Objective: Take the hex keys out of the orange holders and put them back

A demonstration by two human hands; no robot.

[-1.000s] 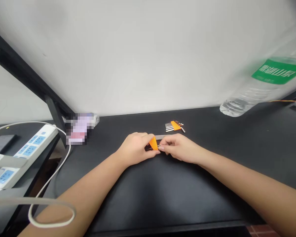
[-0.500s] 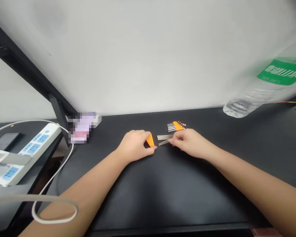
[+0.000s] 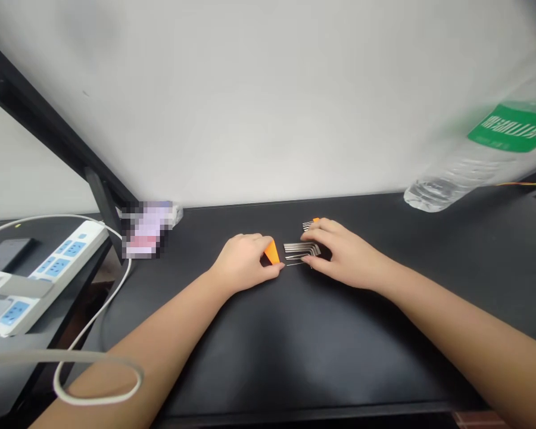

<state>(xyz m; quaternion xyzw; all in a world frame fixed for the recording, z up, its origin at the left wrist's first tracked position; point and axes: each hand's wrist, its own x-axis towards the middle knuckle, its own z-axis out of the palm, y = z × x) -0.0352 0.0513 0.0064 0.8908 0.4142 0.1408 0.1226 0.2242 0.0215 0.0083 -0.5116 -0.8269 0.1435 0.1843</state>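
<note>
My left hand [image 3: 245, 262] rests on the black desk, thumb and fingers closed around an orange plastic holder [image 3: 271, 252]. Just right of it several L-shaped silver hex keys [image 3: 297, 248] lie side by side, long arms toward the holder and bends to the right. My right hand [image 3: 339, 253] hovers over their bent ends, thumb and fingers apart, the thumb near the closest keys. Whether its fingertips touch them I cannot tell. Behind my right fingers a second orange holder [image 3: 316, 220] with thin metal pieces [image 3: 307, 226] is partly hidden.
A large clear bottle [image 3: 477, 155] with a green label stands back right, against the wall. At left are a blurred-out phone-like item [image 3: 147, 229], a white power strip [image 3: 49, 274], a pale cable [image 3: 127, 268] and a black metal frame [image 3: 58, 113].
My right fingers have spread from a pinch on the hex keys, and those keys now lie in the row. The hand covers more of the rear holder. The left hand stays put.
</note>
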